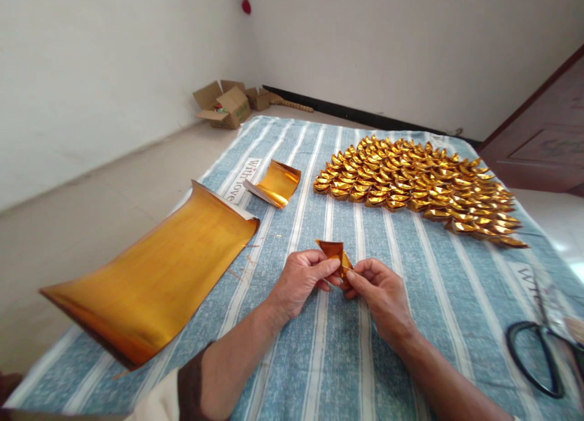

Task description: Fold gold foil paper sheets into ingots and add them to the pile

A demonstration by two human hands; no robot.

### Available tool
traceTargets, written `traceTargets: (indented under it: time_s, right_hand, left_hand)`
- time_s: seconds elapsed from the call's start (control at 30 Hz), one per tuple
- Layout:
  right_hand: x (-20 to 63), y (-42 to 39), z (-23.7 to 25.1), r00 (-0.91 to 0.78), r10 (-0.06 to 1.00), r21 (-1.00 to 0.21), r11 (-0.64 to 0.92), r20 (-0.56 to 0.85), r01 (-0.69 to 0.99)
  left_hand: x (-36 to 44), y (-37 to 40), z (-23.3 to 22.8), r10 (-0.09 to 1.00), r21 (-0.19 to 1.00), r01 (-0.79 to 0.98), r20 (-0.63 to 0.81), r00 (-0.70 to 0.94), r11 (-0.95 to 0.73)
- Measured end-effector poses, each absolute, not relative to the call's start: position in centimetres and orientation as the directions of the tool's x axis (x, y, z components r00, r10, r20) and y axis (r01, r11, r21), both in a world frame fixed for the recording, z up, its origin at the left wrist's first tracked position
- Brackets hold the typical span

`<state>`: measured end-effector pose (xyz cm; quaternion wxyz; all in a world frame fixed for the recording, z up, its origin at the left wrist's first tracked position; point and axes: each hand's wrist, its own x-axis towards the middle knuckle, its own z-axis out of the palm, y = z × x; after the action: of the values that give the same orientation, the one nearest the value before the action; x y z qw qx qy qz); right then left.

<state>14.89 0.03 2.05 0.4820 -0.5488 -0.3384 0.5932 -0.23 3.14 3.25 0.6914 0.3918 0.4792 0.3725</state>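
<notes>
My left hand (302,279) and my right hand (379,292) meet near the middle of a blue and white striped cloth (328,348). Both pinch one small folded piece of gold foil paper (335,253), which stands up between the fingertips. A big curled sheet of gold foil (155,275) lies to the left of my left forearm. A smaller stack of gold foil squares (276,182) sits farther back on the cloth. Many folded gold ingot shapes (420,187) are laid out in rows at the back right.
Black-handled scissors (541,354) lie at the right edge of the cloth. Open cardboard boxes (225,104) stand on the floor in the far corner. A dark wooden door (542,141) is at the right. Pale floor runs along the left.
</notes>
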Motion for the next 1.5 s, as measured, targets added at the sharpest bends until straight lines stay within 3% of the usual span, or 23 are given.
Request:
traceTargets:
  time_s: [0.33, 0.63, 1.07, 1.2, 1.3, 1.37, 1.43, 1.5]
  right_hand:
    - [15.0, 0.0, 1.7, 0.067, 0.948, -0.937, -0.292, -0.310, -0.193]
    - [14.6, -0.5, 1.1, 0.061, 0.992, -0.994, -0.111, -0.111, 0.012]
    - [15.0, -0.5, 0.8, -0.014, 0.993, -0.993, -0.118, -0.117, -0.027]
    - [14.7, -0.6, 0.6, -0.026, 0.994, -0.993, -0.106, -0.105, -0.051]
    - [14.7, -0.7, 0.3, -0.024, 0.996, -0.997, -0.082, -0.081, -0.010]
    - [14.8, -0.6, 0.1, 0.005, 1.000, -0.994, -0.015, -0.014, 0.104]
    - [15.2, -0.4, 0.0, 0.021, 0.993, -0.962, 0.104, 0.113, 0.253]
    - [15.7, -0.1, -0.1, 0.009, 0.967, -0.897, 0.231, 0.253, 0.377]
  left_hand:
    - [-0.2, 3.1, 3.4, 0.903, 0.917, -0.129, -0.332, 0.272, 0.376]
    - [-0.1, 3.2, 3.4, 0.904, 0.925, -0.066, -0.347, 0.249, 0.374]
    - [-0.7, 3.4, 3.4, 0.826, 0.875, -0.055, -0.431, 0.364, 0.481]
    - [-0.7, 3.3, 3.4, 0.830, 0.895, 0.009, -0.417, 0.371, 0.446]
    - [-0.5, 3.1, 3.2, 0.869, 0.925, 0.078, -0.378, 0.321, 0.373]
    - [-0.4, 2.9, 3.0, 0.916, 0.959, 0.153, -0.274, 0.294, 0.238]
    - [-0.5, 2.8, 2.8, 0.958, 0.962, 0.270, -0.047, 0.282, -0.032]
    - [-0.7, 2.8, 2.6, 0.914, 0.837, 0.396, 0.268, 0.305, -0.378]
